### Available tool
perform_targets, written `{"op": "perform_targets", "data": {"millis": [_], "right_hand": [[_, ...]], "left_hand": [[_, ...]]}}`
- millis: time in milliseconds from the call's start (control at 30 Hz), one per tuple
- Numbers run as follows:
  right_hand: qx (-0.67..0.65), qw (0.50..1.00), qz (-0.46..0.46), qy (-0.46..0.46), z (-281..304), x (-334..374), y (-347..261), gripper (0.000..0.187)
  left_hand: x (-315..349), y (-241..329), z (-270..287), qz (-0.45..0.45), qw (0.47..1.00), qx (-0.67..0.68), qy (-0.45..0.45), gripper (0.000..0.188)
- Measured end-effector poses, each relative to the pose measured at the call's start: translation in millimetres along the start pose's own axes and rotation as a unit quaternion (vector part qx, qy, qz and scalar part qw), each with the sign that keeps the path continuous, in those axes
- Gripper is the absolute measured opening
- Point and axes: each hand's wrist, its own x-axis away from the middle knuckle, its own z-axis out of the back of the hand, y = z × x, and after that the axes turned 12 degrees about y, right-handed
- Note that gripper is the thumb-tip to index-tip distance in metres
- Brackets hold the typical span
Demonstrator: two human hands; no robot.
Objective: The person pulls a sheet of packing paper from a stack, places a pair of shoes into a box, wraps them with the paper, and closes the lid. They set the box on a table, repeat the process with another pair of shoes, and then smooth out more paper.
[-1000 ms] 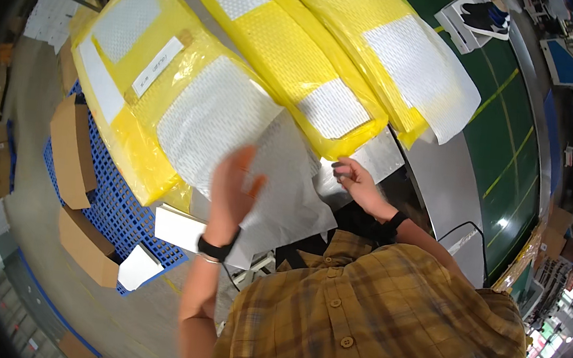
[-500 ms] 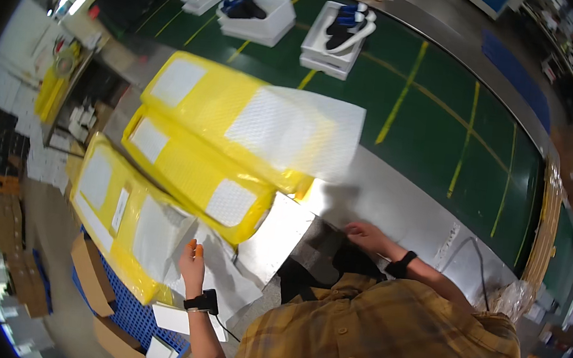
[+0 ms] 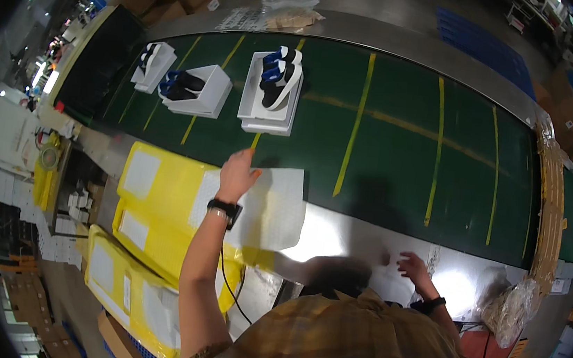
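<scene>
My left hand (image 3: pixel 236 175) reaches forward over a white textured sheet (image 3: pixel 283 210), its thumb apart from the fingers and nothing in it. Orange covers show on some fingertips. Just beyond it, on the green conveyor belt, stands a white open shoebox (image 3: pixel 268 124) holding black, white and blue shoes (image 3: pixel 280 84). My right hand (image 3: pixel 413 268) hovers above the metal edge of the line, fingers loosely apart, holding nothing. Beneath my left arm lie yellow plastic-wrapped packs (image 3: pixel 168 175) with white patches, partly hidden by the arm.
Two more white boxes with shoes, a middle one (image 3: pixel 214 98) and a farther one (image 3: pixel 161 71), stand to the left on the green belt (image 3: pixel 394 148), which has yellow cross lines. Crumpled clear plastic (image 3: pixel 510 311) sits at right. A cardboard-edged frame (image 3: pixel 549 206) bounds the belt's right end.
My left hand has moved forward and up from beside the nearest yellow pack toward the shoebox. My right hand has shifted right. The view has turned, bringing more of the belt into sight.
</scene>
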Motion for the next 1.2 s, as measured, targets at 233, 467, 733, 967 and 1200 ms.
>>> {"op": "perform_targets", "data": {"millis": [233,467,733,967,1200], "right_hand": [[-0.014,0.991,-0.127,0.046,-16.0,5.5,-13.5,0.037],[-0.07,0.987,-0.111,0.088,-36.5,-21.3,-73.7,0.036],[0.174,0.812,0.493,0.26,-60.7,-80.0,-259.2,0.044],[0.697,0.607,0.371,0.086,-37.2,-64.6,-258.8,0.037],[0.619,0.66,0.412,0.109,54.0,36.1,-183.5,0.02]], "left_hand": [[-152.1,-67.2,-125.5,-0.072,0.968,-0.234,-0.048,0.069],[-158.8,-43.1,-192.5,-0.189,0.978,0.023,-0.089,0.021],[-61.5,115.8,-132.6,-0.318,0.931,0.143,-0.111,0.022],[141.2,251.4,-114.4,-0.328,0.902,0.15,-0.24,0.005],[235.2,301.9,-134.7,-0.295,0.927,0.148,-0.18,0.012]]}}
